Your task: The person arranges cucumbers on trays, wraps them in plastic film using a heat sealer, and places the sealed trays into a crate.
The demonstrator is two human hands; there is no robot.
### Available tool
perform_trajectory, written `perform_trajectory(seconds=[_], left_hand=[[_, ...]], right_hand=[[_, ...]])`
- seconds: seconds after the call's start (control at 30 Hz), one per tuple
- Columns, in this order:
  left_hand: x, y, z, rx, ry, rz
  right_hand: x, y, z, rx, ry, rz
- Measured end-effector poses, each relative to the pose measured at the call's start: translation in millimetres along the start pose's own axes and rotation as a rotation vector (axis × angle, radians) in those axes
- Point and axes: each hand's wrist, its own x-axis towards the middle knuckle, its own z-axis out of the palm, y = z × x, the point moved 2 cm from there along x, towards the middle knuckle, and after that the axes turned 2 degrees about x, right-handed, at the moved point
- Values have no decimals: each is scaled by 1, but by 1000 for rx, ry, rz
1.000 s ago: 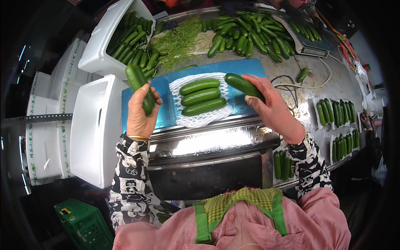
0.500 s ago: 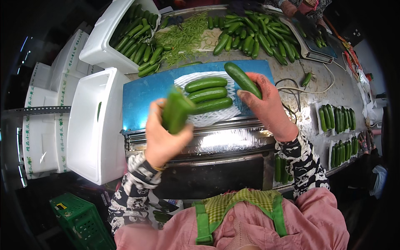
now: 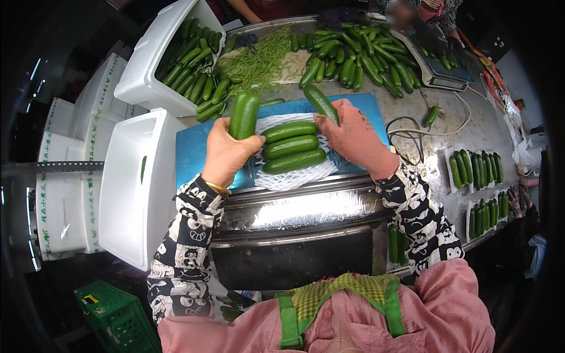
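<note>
My bare left hand (image 3: 228, 154) is closed around a cucumber (image 3: 244, 113) that stands nearly upright at the left side of a white foam net (image 3: 288, 183). On that net three cucumbers (image 3: 292, 145) lie in a row, one below the other. My right hand (image 3: 360, 140), in a pinkish knit glove, grips a second cucumber (image 3: 319, 101) over the net's far right corner; its lower end is hidden by the fingers. Under the net lies a blue sheet (image 3: 191, 141) on a metal-fronted wrapping station (image 3: 318, 203).
A tipped white foam box (image 3: 141, 70) spills cucumbers at the far left, above an upright foam box (image 3: 126, 194). A cucumber heap (image 3: 359, 59) and green trimmings (image 3: 259, 62) cover the back. Packed cucumber trays (image 3: 477, 167) sit right, past a cable (image 3: 421, 141). Other people stand across the table.
My left hand has moved away from me, its cucumber now more upright and no longer blurred. The right hand has come left with its cucumber, closer to the row.
</note>
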Motion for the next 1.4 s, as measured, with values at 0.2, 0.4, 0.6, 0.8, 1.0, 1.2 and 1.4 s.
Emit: perform_trajectory(seconds=[0.2,0.4,0.6,0.8,1.0,1.2,1.4], left_hand=[[13,8,12,178,-32,149],[13,6,9,225,-76,176],[12,2,-24,-115,4,-25],[1,-7,-57,-46,144,26],[-10,3,-46,136,170,176],[-16,19,-27,207,150,331],[-39,60,16,250,72,328]], right_hand=[[3,-6,2,9,38,-79],[10,-9,4,216,-6,-96],[21,-5,7,-24,-36,-359],[17,-27,27,-510,-129,-423],[27,-22,31,-496,-198,-411],[19,-32,9,307,-208,-221],[-7,-52,19,795,-139,28]])
